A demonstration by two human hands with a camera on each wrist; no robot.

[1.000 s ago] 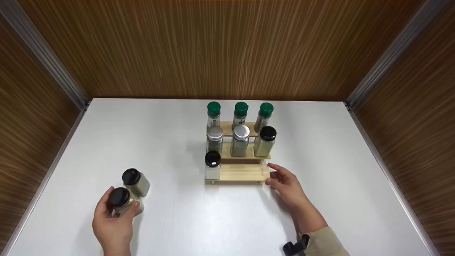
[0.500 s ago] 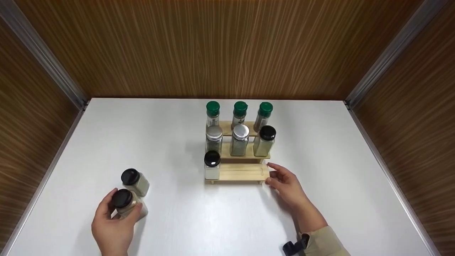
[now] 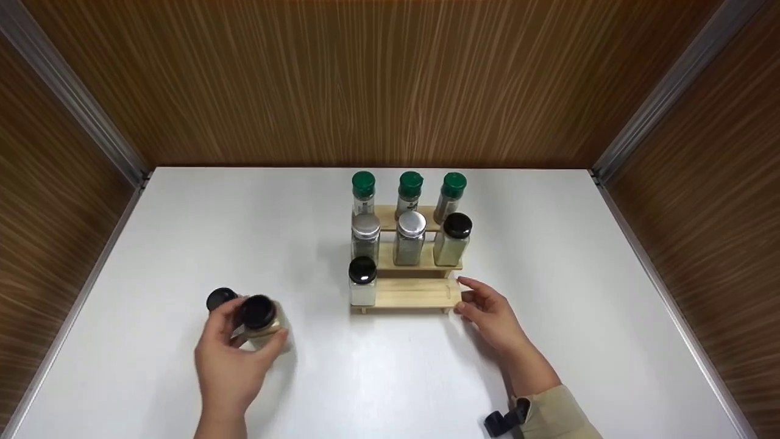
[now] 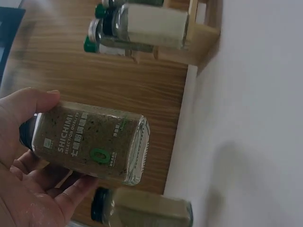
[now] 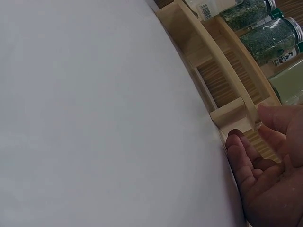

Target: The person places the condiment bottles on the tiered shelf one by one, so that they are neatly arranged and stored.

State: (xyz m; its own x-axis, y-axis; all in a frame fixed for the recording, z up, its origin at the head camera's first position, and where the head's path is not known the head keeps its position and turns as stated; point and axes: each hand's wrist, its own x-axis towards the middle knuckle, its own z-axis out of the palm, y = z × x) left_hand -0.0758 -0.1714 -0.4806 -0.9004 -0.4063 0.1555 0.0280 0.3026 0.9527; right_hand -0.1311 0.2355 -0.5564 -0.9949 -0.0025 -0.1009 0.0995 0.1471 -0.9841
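My left hand (image 3: 234, 366) grips a square glass seasoning jar (image 4: 90, 142) with a black cap near its top. The label reads "SHICHIMI", and the jar is off the table, its base in the air. Just behind it stands a second black-capped jar (image 4: 147, 208), partly hidden by my left hand in the head view. My right hand (image 3: 493, 320) holds the right end of the lowest step of a three-tier wooden spice rack (image 3: 420, 294), thumb at the front corner. At that step's left end sits a black-capped jar of white contents (image 3: 364, 292).
On the rack's middle step stand two silver-capped jars (image 3: 409, 244) and a black-capped jar (image 3: 452, 244). Green-capped bottles (image 3: 408, 198) line the top step. Wood-grain panels (image 3: 378, 85) enclose the white table (image 3: 378, 378) at the back and sides.
My left hand has lifted the shichimi jar and carried it right and slightly away from me, now partly covering the other jar. My right hand has stayed at the rack.
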